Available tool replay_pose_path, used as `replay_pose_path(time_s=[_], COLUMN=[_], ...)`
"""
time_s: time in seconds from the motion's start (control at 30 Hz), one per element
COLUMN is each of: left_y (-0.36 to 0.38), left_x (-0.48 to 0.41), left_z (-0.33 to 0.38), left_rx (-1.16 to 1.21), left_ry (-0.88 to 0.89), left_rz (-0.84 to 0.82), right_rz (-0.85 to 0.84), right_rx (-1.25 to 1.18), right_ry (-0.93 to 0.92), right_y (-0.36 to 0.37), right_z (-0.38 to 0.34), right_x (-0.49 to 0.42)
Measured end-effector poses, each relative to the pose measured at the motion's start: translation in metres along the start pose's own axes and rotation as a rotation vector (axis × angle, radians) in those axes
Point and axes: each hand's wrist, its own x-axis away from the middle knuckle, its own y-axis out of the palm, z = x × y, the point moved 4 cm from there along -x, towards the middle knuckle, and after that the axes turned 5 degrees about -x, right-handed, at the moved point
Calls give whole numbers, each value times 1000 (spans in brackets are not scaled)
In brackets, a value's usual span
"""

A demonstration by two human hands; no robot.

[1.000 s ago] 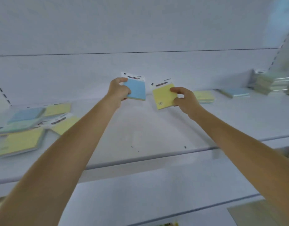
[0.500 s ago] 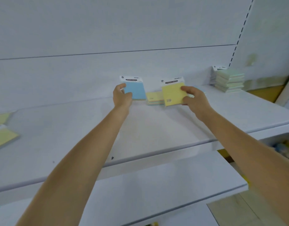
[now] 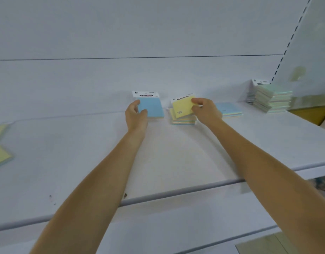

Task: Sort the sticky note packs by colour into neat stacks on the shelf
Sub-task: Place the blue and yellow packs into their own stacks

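Note:
My left hand (image 3: 135, 116) grips a blue sticky note pack (image 3: 151, 107) upright above the white shelf (image 3: 176, 158), near the back wall. My right hand (image 3: 205, 110) holds a yellow pack (image 3: 182, 107), tilted, right over a small yellow stack (image 3: 183, 121) lying on the shelf. Whether the pack touches the stack is unclear. A low blue stack (image 3: 229, 110) lies just right of my right hand. A taller green stack (image 3: 271, 99) stands at the far right against the wall.
Loose yellow packs (image 3: 0, 153) lie at the shelf's left edge, partly cut off. The shelf's front lip (image 3: 176, 191) runs across the view, with a lower shelf (image 3: 158, 230) beneath. A slotted upright (image 3: 288, 43) rises at the right.
The view has shifted right, so the unsorted pile has mostly left the frame. My right hand has lowered the yellow pack over the yellow stack. The left hand still holds the blue pack.

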Motion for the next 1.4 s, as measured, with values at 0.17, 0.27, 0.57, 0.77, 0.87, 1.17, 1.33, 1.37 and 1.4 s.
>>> replay_pose_path(time_s=[0.17, 0.27, 0.57, 0.77, 0.87, 1.17, 1.33, 1.37, 1.4], left_y=[6, 8, 9, 17, 36, 178, 238, 246, 252], left_x=[0, 1, 5, 14, 24, 53, 52, 53, 55], left_z=[4, 4, 8, 18, 30, 45, 35, 34, 33], left_rx=[-23, -21, 14, 82, 58, -73, -128, -179, -257], left_ry=[20, 35, 66, 98, 95, 72, 45, 63, 94], left_rz=[-27, -35, -23, -77, -127, -217, -163, -162, -165], right_rz=[15, -15, 115, 26, -66, -197, -227, -229, -230], right_rx=[85, 142, 110, 296, 428, 583, 687, 687, 680], right_ry=[-56, -65, -115, -193, -172, -98, -115, -131, -141], right_y=[11, 13, -3, -55, -90, -144, -144, -143, -143], right_z=[20, 24, 15, 24, 49, 106, 130, 131, 131], right_x=[-3, -5, 5, 6, 2, -42, -50, -51, -52])
